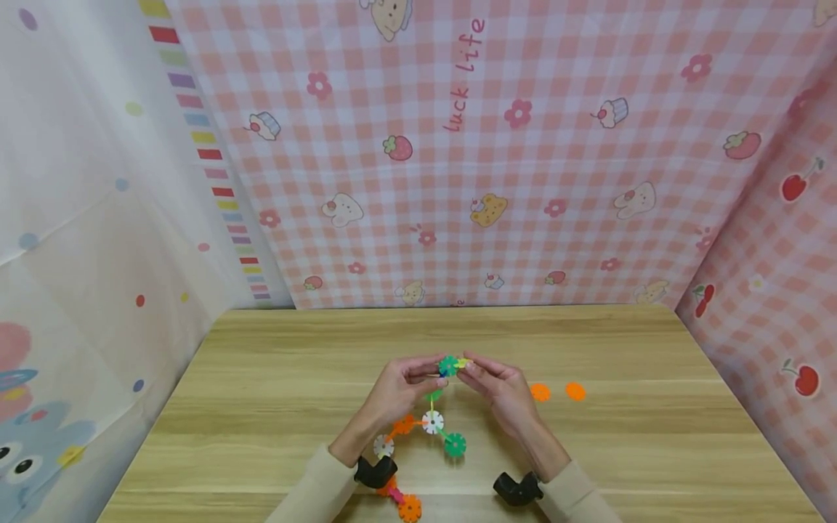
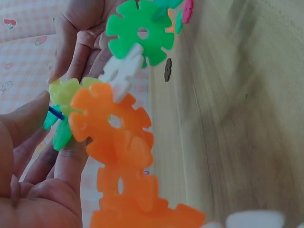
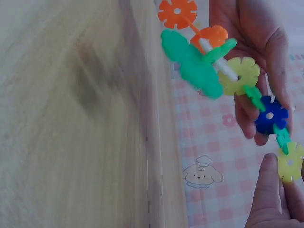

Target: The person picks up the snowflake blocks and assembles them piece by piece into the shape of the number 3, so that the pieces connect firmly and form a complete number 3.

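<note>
A chain of notched snowflake discs hangs from both hands in the head view. My left hand (image 1: pixel 407 386) pinches it near a blue disc (image 3: pixel 271 115) and a green disc (image 1: pixel 448 365). My right hand (image 1: pixel 502 392) pinches a yellow disc (image 3: pixel 290 164) at the chain's end, joined to the blue one by a small green piece (image 3: pixel 283 138). Below the hands, the chain runs through a white disc (image 1: pixel 432 422), with a larger green disc (image 1: pixel 455 444) branching off. Orange discs (image 2: pixel 111 121) continue toward my left forearm, down to an orange one (image 1: pixel 410 508) beside a pink piece (image 1: pixel 396 495).
Two loose orange discs, a nearer one (image 1: pixel 540 392) and a farther one (image 1: pixel 575 391), lie on the wooden table (image 1: pixel 275 363) right of my right hand. Black wrist cameras are worn on the left wrist (image 1: pixel 376 472) and right wrist (image 1: pixel 518 489). A checked cloth (image 1: pixel 458 181) hangs behind.
</note>
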The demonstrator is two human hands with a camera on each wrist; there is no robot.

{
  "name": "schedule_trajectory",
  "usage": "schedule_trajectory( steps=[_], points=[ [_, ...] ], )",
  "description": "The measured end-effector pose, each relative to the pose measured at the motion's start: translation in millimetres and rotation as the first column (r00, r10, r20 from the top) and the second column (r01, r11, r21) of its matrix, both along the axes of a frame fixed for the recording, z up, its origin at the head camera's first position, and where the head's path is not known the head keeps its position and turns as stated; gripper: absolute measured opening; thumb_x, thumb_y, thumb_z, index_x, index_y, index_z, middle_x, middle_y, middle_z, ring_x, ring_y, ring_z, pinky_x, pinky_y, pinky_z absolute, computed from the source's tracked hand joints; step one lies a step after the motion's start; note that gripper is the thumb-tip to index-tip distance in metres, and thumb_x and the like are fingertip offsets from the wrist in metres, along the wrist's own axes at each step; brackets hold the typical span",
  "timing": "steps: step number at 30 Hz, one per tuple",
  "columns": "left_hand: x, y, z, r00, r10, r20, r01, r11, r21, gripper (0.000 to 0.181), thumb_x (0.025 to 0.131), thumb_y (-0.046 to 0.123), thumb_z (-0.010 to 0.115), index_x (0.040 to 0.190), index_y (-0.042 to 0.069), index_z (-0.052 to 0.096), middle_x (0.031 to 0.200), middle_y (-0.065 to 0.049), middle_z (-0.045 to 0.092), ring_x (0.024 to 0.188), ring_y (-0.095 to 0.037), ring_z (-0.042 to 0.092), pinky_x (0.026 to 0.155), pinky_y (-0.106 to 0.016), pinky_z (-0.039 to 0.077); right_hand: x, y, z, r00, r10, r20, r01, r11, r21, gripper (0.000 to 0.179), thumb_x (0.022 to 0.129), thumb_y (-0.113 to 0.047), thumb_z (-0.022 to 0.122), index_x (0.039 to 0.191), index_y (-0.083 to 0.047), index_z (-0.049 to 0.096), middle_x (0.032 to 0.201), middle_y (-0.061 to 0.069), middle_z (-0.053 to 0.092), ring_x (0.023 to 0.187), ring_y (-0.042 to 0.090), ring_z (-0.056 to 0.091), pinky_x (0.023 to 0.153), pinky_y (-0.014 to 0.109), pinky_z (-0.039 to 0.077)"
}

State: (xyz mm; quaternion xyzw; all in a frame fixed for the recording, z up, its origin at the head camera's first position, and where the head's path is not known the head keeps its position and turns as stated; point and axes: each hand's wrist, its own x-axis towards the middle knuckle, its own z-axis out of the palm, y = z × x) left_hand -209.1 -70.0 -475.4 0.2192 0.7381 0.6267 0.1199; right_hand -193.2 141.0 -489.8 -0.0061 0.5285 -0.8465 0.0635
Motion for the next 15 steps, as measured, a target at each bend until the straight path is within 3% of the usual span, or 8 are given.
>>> schedule_trajectory(
  steps=[9,15],
  points=[
    [-1.0,-1.9,-0.1,1.0,-0.008,0.016,0.009,0.998,-0.061,0.042,0.095,0.021,0.069,0.135,0.02,0.06,0.119,-0.006,0.07,0.106,-0.021,0.068,0.089,-0.031,0.056,-1.2,6.0,1.5,0.999,0.051,0.007,-0.051,0.997,0.052,0.047,0.097,-0.003,0.061,0.136,0.018,0.043,0.12,0.013,0.069,0.103,0.018,0.071,0.096,0.032,0.052],
    [-3.0,-1.3,-1.4,0.999,-0.031,0.045,0.034,0.998,-0.062,0.041,0.096,0.012,0.066,0.135,0.019,0.058,0.12,-0.008,0.067,0.112,-0.026,0.064,0.093,-0.035,0.054,-2.2,8.4,-0.6,0.998,0.065,0.005,-0.065,0.992,0.111,0.048,0.097,-0.005,0.061,0.136,0.017,0.044,0.115,0.012,0.071,0.101,0.018,0.071,0.095,0.033,0.053]
  ],
)
